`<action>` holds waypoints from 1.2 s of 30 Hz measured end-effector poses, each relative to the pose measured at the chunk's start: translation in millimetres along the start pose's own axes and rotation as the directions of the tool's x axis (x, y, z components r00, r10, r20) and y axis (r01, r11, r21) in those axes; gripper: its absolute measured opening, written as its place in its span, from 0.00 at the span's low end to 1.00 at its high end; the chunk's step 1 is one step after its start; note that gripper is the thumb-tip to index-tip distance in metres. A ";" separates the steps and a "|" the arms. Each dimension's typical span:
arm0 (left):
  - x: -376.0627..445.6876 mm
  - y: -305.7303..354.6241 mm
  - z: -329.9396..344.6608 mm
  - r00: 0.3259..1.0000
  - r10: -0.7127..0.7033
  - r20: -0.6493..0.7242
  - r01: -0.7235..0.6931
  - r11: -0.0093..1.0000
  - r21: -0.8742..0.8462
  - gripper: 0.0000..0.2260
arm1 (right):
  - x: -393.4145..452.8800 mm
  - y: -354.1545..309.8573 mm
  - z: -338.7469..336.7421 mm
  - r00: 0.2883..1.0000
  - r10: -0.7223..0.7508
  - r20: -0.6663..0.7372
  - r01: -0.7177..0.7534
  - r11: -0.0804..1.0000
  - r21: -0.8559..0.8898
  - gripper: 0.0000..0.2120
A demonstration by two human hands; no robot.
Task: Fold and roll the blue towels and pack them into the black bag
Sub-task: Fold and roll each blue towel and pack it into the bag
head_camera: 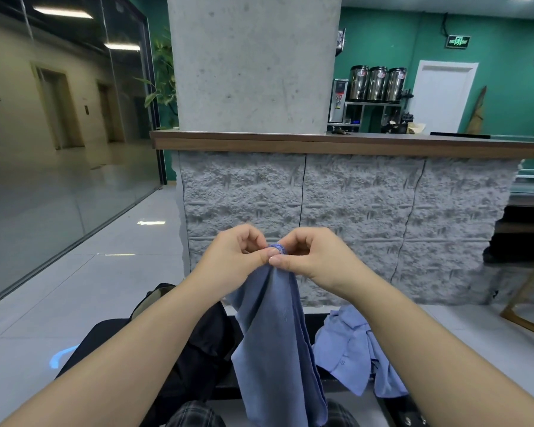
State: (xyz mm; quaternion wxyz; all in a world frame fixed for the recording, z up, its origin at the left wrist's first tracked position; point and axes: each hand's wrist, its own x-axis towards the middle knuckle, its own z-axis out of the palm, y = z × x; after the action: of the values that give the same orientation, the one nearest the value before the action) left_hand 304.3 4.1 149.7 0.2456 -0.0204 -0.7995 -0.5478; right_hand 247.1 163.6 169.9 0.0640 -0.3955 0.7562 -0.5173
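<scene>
A blue towel [275, 340] hangs in the air in front of me, bunched at its top edge. My left hand [235, 257] and my right hand [312, 257] are side by side and both pinch that top edge between thumb and fingers. A crumpled pile of blue towels [352, 352] lies on a dark low table [309, 322] to the lower right. The black bag [198, 343] sits at the lower left, partly hidden behind my left forearm; I cannot tell whether it is open.
A grey stone-faced counter [346, 217] with a wooden top stands close ahead, under a concrete pillar [253, 63]. Glass walls run along the left over a tiled floor [74, 297]. A wooden chair leg [530, 297] shows at the right edge.
</scene>
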 end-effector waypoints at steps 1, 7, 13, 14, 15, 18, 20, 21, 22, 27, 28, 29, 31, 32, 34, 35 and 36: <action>-0.5 -0.9 -0.5 1.000 -0.011 0.010 0.011 1.000 -0.003 0.07 | 0.4 2.0 -0.4 1.000 -0.005 0.001 0.005 1.000 -0.010 0.04; -3.6 -2.8 -1.4 0.991 -0.010 0.133 0.017 0.998 -0.055 0.07 | 1.0 9.0 -6.8 0.997 -0.015 -0.069 0.020 0.997 0.068 0.04; -9.7 -30.2 -8.7 0.961 -0.059 0.269 -0.076 0.883 0.463 0.04 | 7.5 19.3 -21.1 0.958 0.050 -0.283 -0.012 0.991 0.135 0.09; -9.8 -32.3 -9.8 0.961 -0.046 0.273 -0.125 0.808 0.576 0.07 | 8.2 21.4 -23.7 0.953 0.056 -0.299 -0.017 0.991 0.131 0.10; -9.6 -32.7 -10.5 0.958 -0.016 0.285 -0.185 0.724 0.664 0.11 | 8.4 23.8 -25.5 0.950 0.062 -0.305 -0.024 0.992 0.125 0.10; -7.9 -27.5 -12.7 0.937 0.060 0.343 -0.323 0.514 0.794 0.16 | 9.2 31.8 -27.4 0.946 0.073 -0.317 -0.031 0.990 0.136 0.12; -3.0 -23.8 -16.8 0.924 0.055 0.378 -0.350 0.518 0.781 0.12 | 10.4 38.7 -29.2 0.940 0.090 -0.329 -0.048 0.990 0.134 0.11; -0.1 -21.5 -19.6 0.919 0.060 0.390 -0.358 0.539 0.762 0.09 | 11.5 42.6 -30.9 0.936 0.102 -0.336 -0.061 0.990 0.131 0.11; 2.6 -20.0 -22.4 0.914 0.079 0.397 -0.374 0.544 0.751 0.08 | 12.3 46.8 -32.6 0.934 0.117 -0.338 -0.079 0.989 0.125 0.10; 7.2 -16.7 -31.0 0.883 0.339 0.324 -0.461 0.504 0.730 0.17 | 11.4 59.1 -31.9 0.919 0.120 -0.376 -0.102 0.992 0.067 0.10; 6.3 -15.7 -31.5 0.869 0.387 0.308 -0.479 0.500 0.722 0.18 | 10.9 59.3 -30.2 0.913 0.092 -0.397 -0.077 0.996 0.055 0.09; 5.9 -15.0 -32.5 0.873 0.385 0.298 -0.469 0.500 0.728 0.18 | 10.0 58.2 -28.1 0.915 0.071 -0.398 -0.060 0.997 0.040 0.08; 6.5 -14.8 -34.7 0.906 0.295 0.303 -0.416 0.499 0.760 0.13 | 8.5 57.4 -23.2 0.939 0.066 -0.339 -0.077 0.997 -0.019 0.08; 5.9 -15.9 -35.2 0.916 0.264 0.303 -0.399 0.511 0.761 0.11 | 8.5 59.0 -21.3 0.947 0.077 -0.312 -0.098 0.994 -0.053 0.07; 1.9 -18.6 -34.7 0.931 0.255 0.261 -0.362 0.550 0.753 0.10 | 8.9 62.2 -18.8 0.950 0.092 -0.298 -0.121 0.989 -0.080 0.08; -0.5 -18.8 -33.4 0.938 0.265 0.223 -0.338 0.565 0.752 0.09 | 8.9 62.1 -18.1 0.949 0.101 -0.299 -0.129 0.989 -0.077 0.08; -1.9 -20.3 -32.0 0.944 0.273 0.186 -0.315 0.572 0.757 0.09 | 9.2 62.6 -17.2 0.949 0.112 -0.296 -0.140 0.987 -0.074 0.08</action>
State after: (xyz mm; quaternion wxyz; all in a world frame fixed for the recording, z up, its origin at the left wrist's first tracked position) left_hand 311.7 -31.9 140.3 0.2981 -0.0579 -0.9476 -0.0990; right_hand 198.9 179.6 128.5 -0.0335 -0.2686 0.8048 -0.5283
